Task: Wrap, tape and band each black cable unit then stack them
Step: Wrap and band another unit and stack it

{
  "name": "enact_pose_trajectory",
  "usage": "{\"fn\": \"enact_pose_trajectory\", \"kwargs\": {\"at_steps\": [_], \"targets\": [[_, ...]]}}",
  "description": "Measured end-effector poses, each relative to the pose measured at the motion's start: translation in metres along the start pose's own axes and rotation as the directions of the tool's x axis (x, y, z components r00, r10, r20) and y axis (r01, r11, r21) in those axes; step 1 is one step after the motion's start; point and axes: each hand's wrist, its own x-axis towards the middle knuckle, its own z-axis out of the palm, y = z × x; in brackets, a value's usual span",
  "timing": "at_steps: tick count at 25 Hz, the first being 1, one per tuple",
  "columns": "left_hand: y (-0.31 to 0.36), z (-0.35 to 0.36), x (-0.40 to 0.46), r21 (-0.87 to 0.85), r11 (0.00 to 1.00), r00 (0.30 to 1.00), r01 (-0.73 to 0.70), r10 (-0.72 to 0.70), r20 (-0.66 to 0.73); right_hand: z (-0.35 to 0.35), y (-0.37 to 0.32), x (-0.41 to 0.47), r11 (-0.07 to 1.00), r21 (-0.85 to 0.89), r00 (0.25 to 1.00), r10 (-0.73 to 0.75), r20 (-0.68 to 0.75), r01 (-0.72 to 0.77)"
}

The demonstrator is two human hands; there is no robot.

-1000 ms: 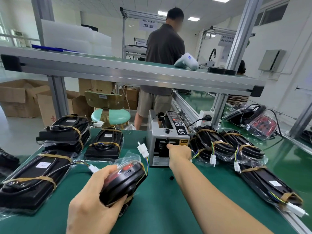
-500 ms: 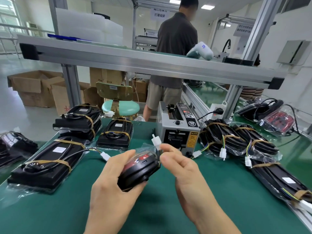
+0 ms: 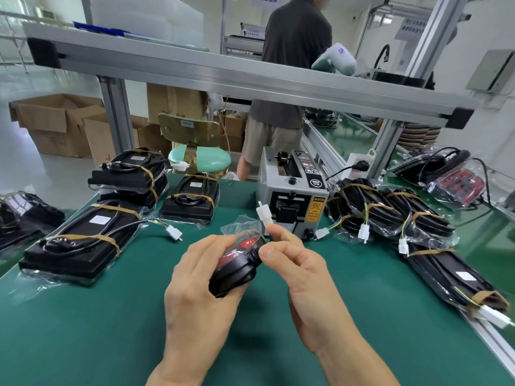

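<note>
Two hands meet over the green bench mat (image 3: 83,330) in the head view. Your left hand (image 3: 200,277) grips a bagged black lamp unit (image 3: 237,266) with a red lens, fingers curled round its left side, holding it just above the mat. Your right hand (image 3: 295,263) pinches at the unit's right edge, thumb and forefinger pressed together; what sits between them is too small to tell. The unit's white connector (image 3: 263,214) sticks up just behind your right fingertips.

Behind the hands: grey tape dispenser (image 3: 292,201), upright, with a yellow warning label on its front.

Left of it: banded black units (image 3: 83,240) in clear bags, lying flat, two more stacked (image 3: 131,176) at the far edge, one single (image 3: 192,196) beside them.

Right of the dispenser: a row of bagged cable units (image 3: 390,213) with tan bands, leaning on each other. A person in shorts (image 3: 287,79) stands beyond the bench, back turned.
</note>
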Motion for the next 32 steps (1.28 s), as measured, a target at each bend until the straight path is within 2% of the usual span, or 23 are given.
{"fn": "enact_pose_trajectory", "kwargs": {"at_steps": [17,28,32], "targets": [[0.004,0.004,-0.007,0.059,0.998,0.999,-0.019,0.021,-0.036,0.004,0.004,-0.006,0.999,0.009,0.995,-0.037,-0.096,0.038],[0.004,0.007,-0.009,0.088,0.995,0.998,-0.048,0.051,-0.03,0.009,0.009,-0.01,0.983,-0.152,0.966,-0.135,-0.222,0.103],[0.003,0.008,-0.009,0.093,0.994,0.998,-0.052,0.055,-0.039,0.011,0.011,-0.011,0.993,-0.081,0.965,-0.101,-0.241,0.084]]}}
